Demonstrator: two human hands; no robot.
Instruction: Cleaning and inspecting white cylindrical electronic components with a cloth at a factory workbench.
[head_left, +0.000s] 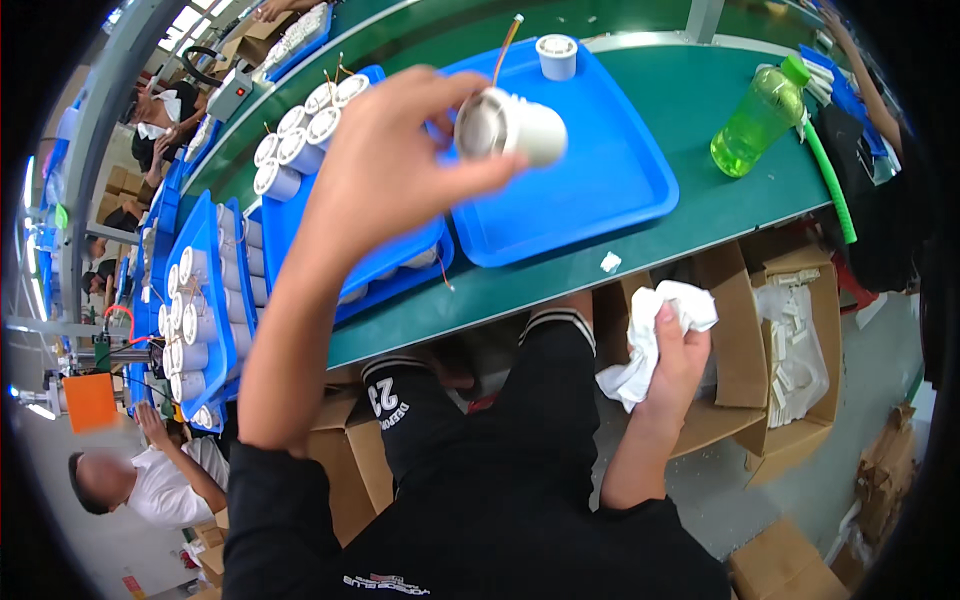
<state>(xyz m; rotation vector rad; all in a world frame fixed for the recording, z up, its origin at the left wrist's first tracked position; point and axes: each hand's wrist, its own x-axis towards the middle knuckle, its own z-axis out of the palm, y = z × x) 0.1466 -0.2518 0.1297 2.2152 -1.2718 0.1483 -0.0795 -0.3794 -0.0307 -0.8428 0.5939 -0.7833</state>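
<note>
Holding a white part (pixel 535 133), the left hand (pixel 400 150) is above the tray's (pixel 590 190) left edge; near corners have room. Right hand (pixel 678 365) grips cloth (pixel 640 345).

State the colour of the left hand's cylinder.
The cylinder is mostly white, as the head view shows.

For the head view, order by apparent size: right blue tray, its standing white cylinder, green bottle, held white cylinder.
1. Right blue tray
2. Green bottle and held white cylinder: too alike to rank
3. Standing white cylinder
</note>
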